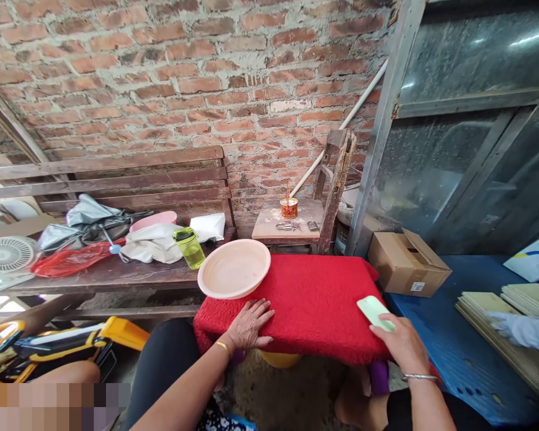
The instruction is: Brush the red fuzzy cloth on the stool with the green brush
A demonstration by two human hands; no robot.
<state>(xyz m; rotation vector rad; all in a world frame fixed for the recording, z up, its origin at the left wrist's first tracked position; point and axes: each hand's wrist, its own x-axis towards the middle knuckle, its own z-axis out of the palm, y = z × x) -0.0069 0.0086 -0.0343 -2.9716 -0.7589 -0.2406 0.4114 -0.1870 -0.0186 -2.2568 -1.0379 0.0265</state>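
Note:
A red fuzzy cloth covers a low table in front of me. My left hand lies flat on its near left part, fingers spread, holding nothing. My right hand grips a pale green, flat block with rounded corners above the cloth's right side; whether it is a phone, a soap bar or something else I cannot tell. A shallow pale pink basin stands on the far left corner of the cloth, just beyond my left hand.
To the left, a wooden bench bears a green bottle, bags and a fan. A chair holds a red tin. A cardboard box sits on the blue surface; another person's gloved hand touches stacked panels.

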